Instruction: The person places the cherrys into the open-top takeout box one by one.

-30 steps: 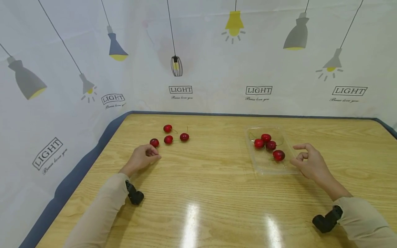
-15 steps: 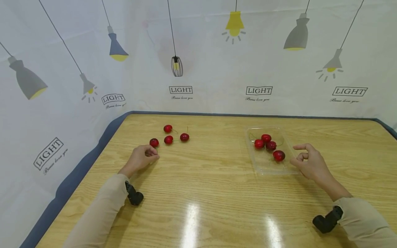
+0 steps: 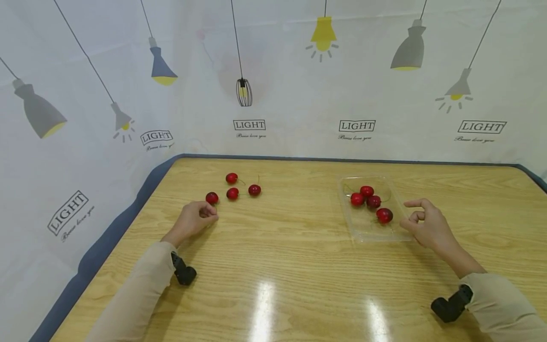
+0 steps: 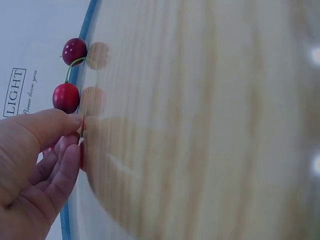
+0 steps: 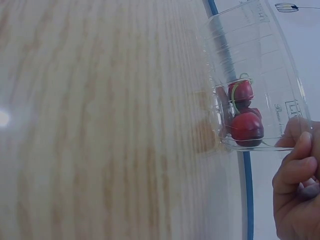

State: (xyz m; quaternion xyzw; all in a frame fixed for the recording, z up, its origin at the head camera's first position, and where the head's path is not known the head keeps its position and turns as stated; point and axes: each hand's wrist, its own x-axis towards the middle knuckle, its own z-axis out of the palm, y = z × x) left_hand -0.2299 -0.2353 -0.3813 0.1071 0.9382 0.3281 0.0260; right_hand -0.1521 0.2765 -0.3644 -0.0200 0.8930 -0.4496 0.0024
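At the table's left, my left hand (image 3: 194, 218) has its thumb and fingers bent close together beside a dark red cherry (image 3: 212, 198). This cherry's short green stem runs toward the fingertips (image 4: 74, 120); whether they pinch it cannot be made out. In the left wrist view the fingers mostly hide that cherry. Three more stemmed cherries lie just beyond, among them a bright red cherry (image 3: 232, 193). On the right, my right hand (image 3: 429, 225) pinches the near right edge of a clear plastic container (image 5: 272, 55). Several cherries (image 5: 247, 129) sit inside it.
The wooden table (image 3: 290, 256) spreads between the two hands. A pale curtain (image 3: 290, 80) printed with lamps rises behind the back edge and along the left side. Beige sleeves carry a black camera (image 3: 183, 270) at each wrist.
My left hand has shifted slightly left, its thumb and fingers drawing closer together, and the cherry beside it has shifted a touch left. The right hand and container have kept their places.
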